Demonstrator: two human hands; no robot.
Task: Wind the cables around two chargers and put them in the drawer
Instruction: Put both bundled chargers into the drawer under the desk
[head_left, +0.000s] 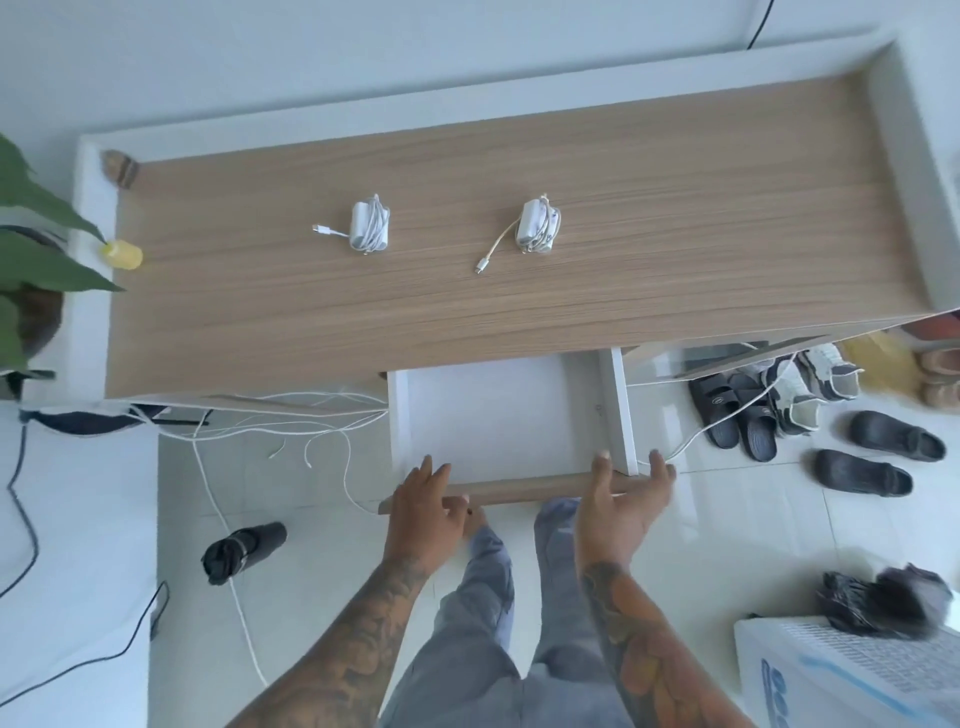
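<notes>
Chargers (370, 224) (539, 227), cables wound, lie on desk (675, 218) at twelve o'clock; left hand (423, 512) grips open drawer's (621, 410) front, right hand (621, 512) rests on it, fingers straight.

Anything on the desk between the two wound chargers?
No. In the head view, bare wood desktop separates the left charger from the right charger; only the right charger's loose cable end trails into that stretch.

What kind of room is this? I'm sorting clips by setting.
Probably a home entryway or living area: slippers and shoes lie on the tiled floor beside a wooden cabinet with an open drawer, a houseplant at its end.
</notes>
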